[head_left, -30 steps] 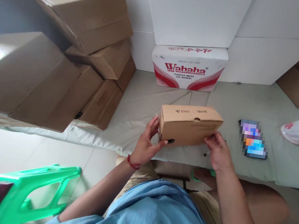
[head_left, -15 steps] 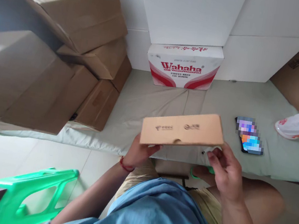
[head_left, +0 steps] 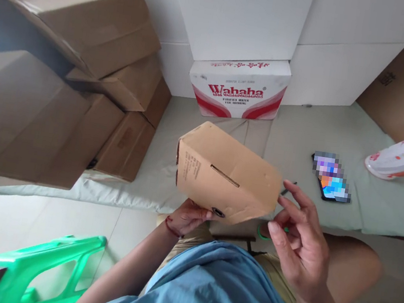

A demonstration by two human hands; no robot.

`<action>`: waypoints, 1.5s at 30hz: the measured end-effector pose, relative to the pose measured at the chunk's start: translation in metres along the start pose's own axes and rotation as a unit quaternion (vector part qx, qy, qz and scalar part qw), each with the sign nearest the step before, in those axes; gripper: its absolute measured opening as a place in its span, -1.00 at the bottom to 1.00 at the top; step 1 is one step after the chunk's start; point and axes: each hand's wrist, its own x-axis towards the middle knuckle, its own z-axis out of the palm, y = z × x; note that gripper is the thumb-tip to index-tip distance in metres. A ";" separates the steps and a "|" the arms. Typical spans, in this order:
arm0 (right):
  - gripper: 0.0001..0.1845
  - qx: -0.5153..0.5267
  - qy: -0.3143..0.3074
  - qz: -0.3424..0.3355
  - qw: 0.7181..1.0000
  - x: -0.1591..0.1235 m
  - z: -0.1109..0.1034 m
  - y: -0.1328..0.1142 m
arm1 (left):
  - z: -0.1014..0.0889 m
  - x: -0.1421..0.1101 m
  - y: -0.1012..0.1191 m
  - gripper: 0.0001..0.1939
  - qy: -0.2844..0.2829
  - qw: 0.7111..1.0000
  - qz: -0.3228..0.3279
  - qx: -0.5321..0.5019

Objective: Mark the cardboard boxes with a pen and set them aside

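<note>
A small brown cardboard box [head_left: 236,161] is tilted in front of me above the covered surface's front edge. Its face shows a narrow slot, printed text and a dark round spot low down. My left hand [head_left: 188,219] grips the box from below, thumb on its lower edge. At the box's right end is my right hand [head_left: 298,242], fingers apart and holding nothing that I can see. A thin dark thing [head_left: 289,188] shows by its index fingertip, too small to name. A phone [head_left: 332,177] with a blurred screen lies further right.
Several cardboard boxes [head_left: 88,23] are stacked on the left. At the back stands a white and red Wahaha carton [head_left: 238,93]. A white and orange container [head_left: 403,151] is on the right. A green plastic stool [head_left: 34,258] stands on the floor at lower left.
The box has turned so that its slotted face shows instead of the side with logos. My right hand has spread its fingers; the small whitish thing near them is out of sight.
</note>
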 end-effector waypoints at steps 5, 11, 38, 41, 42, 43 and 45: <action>-0.52 0.088 -0.009 0.093 0.992 -0.003 -0.002 0.008 | 0.004 0.005 -0.010 -0.34 -0.035 0.999 -0.025 -0.018; -0.59 0.083 -0.016 0.120 0.989 -0.002 -0.003 0.011 | 0.012 0.005 -0.010 -0.32 -0.054 0.997 -0.044 -0.034; -0.14 0.310 0.031 0.394 0.865 -0.001 -0.033 0.043 | 0.018 -0.014 0.038 -0.42 -0.029 0.691 0.512 0.509; -0.25 0.306 -0.008 0.432 0.848 -0.005 -0.031 0.044 | 0.019 -0.013 0.035 -0.34 -0.025 0.651 0.537 0.537; -0.27 0.299 -0.016 0.448 0.842 -0.006 -0.030 0.045 | 0.019 -0.012 0.033 -0.33 -0.003 0.650 0.536 0.538; -0.27 0.295 -0.017 0.462 0.837 -0.006 -0.028 0.047 | 0.019 -0.012 0.030 -0.31 0.033 0.660 0.528 0.533; -0.29 0.295 0.000 0.469 0.832 -0.007 -0.025 0.051 | 0.020 -0.011 0.027 -0.31 0.123 0.720 0.468 0.497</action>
